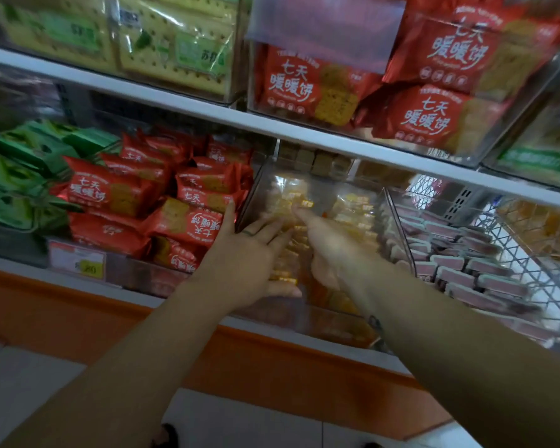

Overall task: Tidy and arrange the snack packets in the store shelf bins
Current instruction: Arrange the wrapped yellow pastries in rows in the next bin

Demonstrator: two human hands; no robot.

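Both my hands reach into a clear plastic bin (317, 313) of small yellow-orange snack packets (353, 205) on the lower shelf. My left hand (249, 257) lies spread with straight fingers, little finger touching the bin's left wall and the other fingers on the yellow packets. My right hand (320, 244) stretches deeper into the same bin, fingers extended onto the packets; motion blur hides whether it pinches one. To the left sits a bin of red biscuit packets (188, 221).
Green packets (20, 176) fill the far-left bin. A bin of pink-and-grey bars (459, 266) and a wire basket (530, 253) stand on the right. The upper shelf (207, 111) carries cracker packs (162, 50) and more red packets (434, 92). A price tag (78, 260) hangs low on the left.
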